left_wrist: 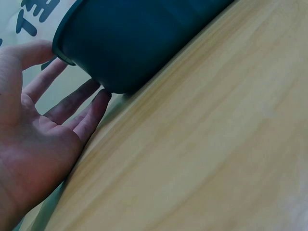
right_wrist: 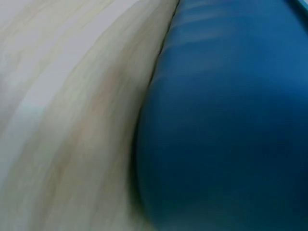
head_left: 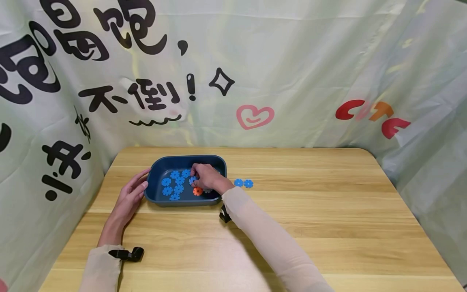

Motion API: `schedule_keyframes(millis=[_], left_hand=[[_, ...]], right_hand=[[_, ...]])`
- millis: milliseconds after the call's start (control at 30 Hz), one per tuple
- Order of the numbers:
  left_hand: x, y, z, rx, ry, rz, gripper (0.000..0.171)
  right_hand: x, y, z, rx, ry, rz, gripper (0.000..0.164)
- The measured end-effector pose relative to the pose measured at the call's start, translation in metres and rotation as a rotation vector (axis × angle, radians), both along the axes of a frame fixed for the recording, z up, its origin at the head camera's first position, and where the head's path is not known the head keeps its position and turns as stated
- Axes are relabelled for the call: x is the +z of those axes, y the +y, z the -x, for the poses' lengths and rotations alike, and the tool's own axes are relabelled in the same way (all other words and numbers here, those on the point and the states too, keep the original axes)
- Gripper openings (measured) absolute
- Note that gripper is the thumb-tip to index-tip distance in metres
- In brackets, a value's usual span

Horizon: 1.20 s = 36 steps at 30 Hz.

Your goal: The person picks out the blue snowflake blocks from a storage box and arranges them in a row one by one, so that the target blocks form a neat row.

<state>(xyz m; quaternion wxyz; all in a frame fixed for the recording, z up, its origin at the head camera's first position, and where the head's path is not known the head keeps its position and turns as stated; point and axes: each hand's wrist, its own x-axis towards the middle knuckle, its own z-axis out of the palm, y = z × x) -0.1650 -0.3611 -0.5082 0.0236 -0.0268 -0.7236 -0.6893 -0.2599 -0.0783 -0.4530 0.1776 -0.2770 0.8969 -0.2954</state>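
Note:
A dark blue tray (head_left: 186,202) with rounded corners sits on the table. In it lie several blue notched plastic discs (head_left: 167,190), flower-like in outline, and an orange disc (head_left: 197,191). My left hand (head_left: 128,198) rests its fingertips against the tray's left end; the left wrist view shows fingers (left_wrist: 72,103) fairly straight, touching rim and side wall. My right hand (head_left: 208,177) reaches in over the tray's right end, thumb and forefinger pinching a blue disc (head_left: 192,180). The right wrist view has only the tray's outer wall (right_wrist: 226,120), and that hand is hidden there.
Two blue discs (head_left: 243,183) lie side by side on the wooden table (head_left: 328,211), just right of the tray. Behind and beside the table hangs a pale printed cloth (head_left: 292,61). Each sleeve has a black wrist camera (head_left: 127,254) at its cuff.

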Motion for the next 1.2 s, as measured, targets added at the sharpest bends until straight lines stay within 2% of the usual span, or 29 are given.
schedule_keyframes(millis=[167,400,667,967,1200], left_hand=[[0.000,-0.001,-0.001,-0.001,0.002,-0.005,0.051],[0.001,0.001,-0.001,0.002,0.000,-0.011,0.052],[0.000,0.000,0.001,-0.005,0.003,0.001,0.052],[-0.001,0.000,0.001,-0.010,0.019,-0.014,0.052],[-0.001,0.000,0.000,-0.006,0.014,-0.004,0.052]], right_hand=[[-0.002,0.001,0.000,0.023,-0.023,0.087,0.019],[0.000,0.005,0.002,0.045,-0.011,0.197,0.016],[0.005,0.009,0.000,0.016,-0.121,0.314,0.016],[0.017,0.020,-0.012,0.040,-0.088,0.390,0.020],[0.023,0.033,-0.024,0.051,-0.028,0.488,0.021]])
